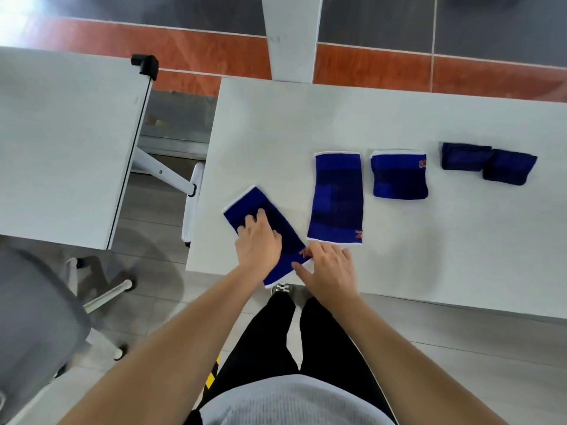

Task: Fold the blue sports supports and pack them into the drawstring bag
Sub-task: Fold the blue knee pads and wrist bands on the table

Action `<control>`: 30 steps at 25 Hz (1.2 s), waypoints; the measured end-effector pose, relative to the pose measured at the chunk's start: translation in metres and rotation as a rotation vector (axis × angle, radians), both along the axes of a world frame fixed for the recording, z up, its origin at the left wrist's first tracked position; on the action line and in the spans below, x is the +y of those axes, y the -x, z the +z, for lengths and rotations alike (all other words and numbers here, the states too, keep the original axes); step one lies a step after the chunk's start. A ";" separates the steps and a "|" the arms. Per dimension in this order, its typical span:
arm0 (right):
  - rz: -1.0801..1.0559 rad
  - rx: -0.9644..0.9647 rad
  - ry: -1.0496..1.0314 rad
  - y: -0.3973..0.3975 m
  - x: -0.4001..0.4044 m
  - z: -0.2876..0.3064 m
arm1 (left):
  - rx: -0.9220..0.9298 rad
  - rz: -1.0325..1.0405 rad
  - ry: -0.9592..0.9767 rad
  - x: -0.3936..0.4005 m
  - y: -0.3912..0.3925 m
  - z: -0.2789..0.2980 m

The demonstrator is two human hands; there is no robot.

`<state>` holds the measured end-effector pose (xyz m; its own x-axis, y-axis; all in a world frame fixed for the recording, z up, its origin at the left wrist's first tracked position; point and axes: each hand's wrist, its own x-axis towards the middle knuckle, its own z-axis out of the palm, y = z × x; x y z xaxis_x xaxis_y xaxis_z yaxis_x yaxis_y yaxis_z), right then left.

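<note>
Grey floor tiles with an orange-red band run behind a wide white rectangular table (pixel 399 118), where the work is laid out; a second white table (pixel 61 133) stands apart to the left, and a grey office chair (pixel 33 317) sits near its corner.

Blue knitted sports supports lie in a rough row, probably so each can be taken in turn. A long flat blue elastic support with white edging (pixel 336 197) lies upright in the middle, a shorter blue support folded in half (pixel 399 176) just beside it, and two small dark blue folded pieces (pixel 487 164) touch each other further right.

At the near left edge, a tilted blue support with white trim (pixel 264 222) partly overhangs the table. The left hand (pixel 259 240) presses flat on its middle, fingers spread, pinning it; the right hand (pixel 328 268) pinches its near corner (seemingly readying a fold).

Small orange logos show on three supports, too blurred to read. No drawstring bag is in view.
</note>
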<state>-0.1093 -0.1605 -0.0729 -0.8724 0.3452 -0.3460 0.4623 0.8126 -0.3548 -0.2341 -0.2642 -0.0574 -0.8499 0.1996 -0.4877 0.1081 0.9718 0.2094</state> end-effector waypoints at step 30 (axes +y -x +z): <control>-0.818 0.105 0.493 -0.024 0.093 0.021 | 0.163 -0.381 -0.371 0.146 0.110 -0.004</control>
<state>-0.0857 -0.0676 -0.0522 -0.4607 0.6976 -0.5488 0.7665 0.0010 -0.6422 -0.3438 -0.1184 -0.0615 -0.7423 0.6411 -0.1947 0.4973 0.7219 0.4812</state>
